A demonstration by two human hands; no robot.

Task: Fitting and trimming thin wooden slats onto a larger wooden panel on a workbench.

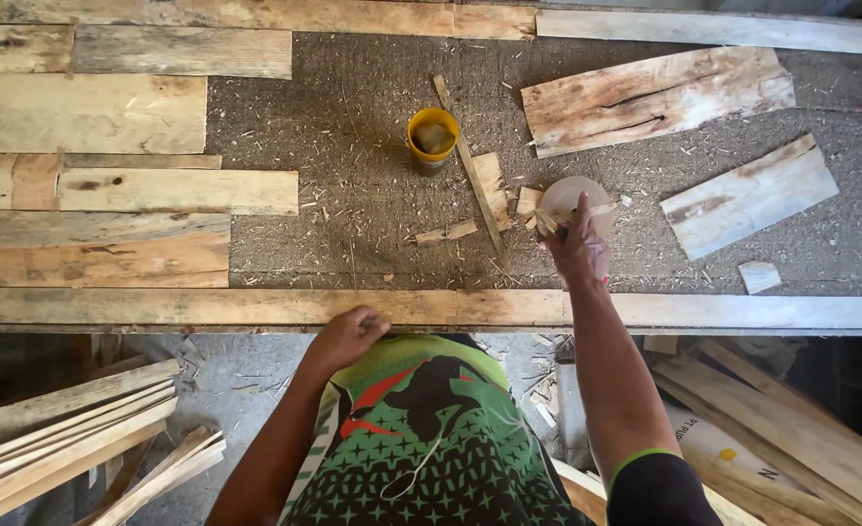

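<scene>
- Right hand is out over the workbench, arm stretched straight away from the body, fingers closed around a small light stick right at the rim of a pale round lid.
- That stick is short; its long axis looks to run slantwise, up and to the left from the fingers, though most of it is hidden by the hand.
- The pale lid lies flat on the chip-strewn board top, just beside small wood offcuts to its left.
- Left hand is curled into a loose fist against the near edge plank, touching it; whether it grips anything I cannot tell.
- The near edge plank runs the full width of the bench, left to right, marking the drop-off toward the body.
- A yellow cup stands upright well up-left of the right hand, with a long thin slat running diagonally past it, from upper left down to lower right.
- Open bare surface lies between the lid and the near plank, and again to the right before two rough boards.
- The left side is crowded: fitted pallet boards lie edge to edge, long axes left-right.
- Below the bench, stacked slats sit left and more planks right.
</scene>
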